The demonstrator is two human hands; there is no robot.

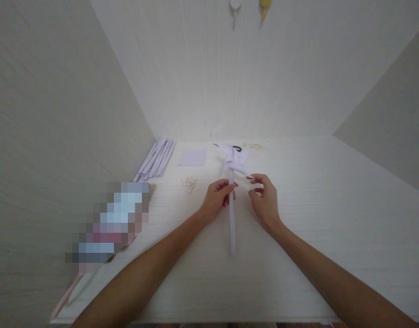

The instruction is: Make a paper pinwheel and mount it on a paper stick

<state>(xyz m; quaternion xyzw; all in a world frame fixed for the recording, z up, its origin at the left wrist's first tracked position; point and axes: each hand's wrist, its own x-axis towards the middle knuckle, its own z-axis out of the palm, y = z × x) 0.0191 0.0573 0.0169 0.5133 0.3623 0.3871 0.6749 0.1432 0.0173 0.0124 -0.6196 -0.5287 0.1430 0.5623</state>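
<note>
From where I stand, the left hand is closed around the white stick of a paper pinwheel, thumb and fingers pinching it just below the folded vanes. The stick runs down toward six o'clock and ends over the white table; the vanes sit at twelve o'clock from the hands, near the middle of the tabletop. The right hand hangs just beside the stick at three o'clock, fingers curled loosely and holding nothing, its fingertips close to one vane tip.

The weak spot, I judge, is the joint where vanes meet stick. The paper looks thin, so a hard push from the right fingertips could crease a vane or tear it at the centre. The grip is a light pinch high on the stick, so the long lower end could swing and twist the head out of line.

No container is in view. Everything lies loose on the table: a bundle of paper sticks at ten o'clock, a pale paper square at eleven, a small scatter of pins or picks just left of the hands, and dark-handled scissors behind the vanes. Those small pieces could be brushed off by a forearm.
</note>
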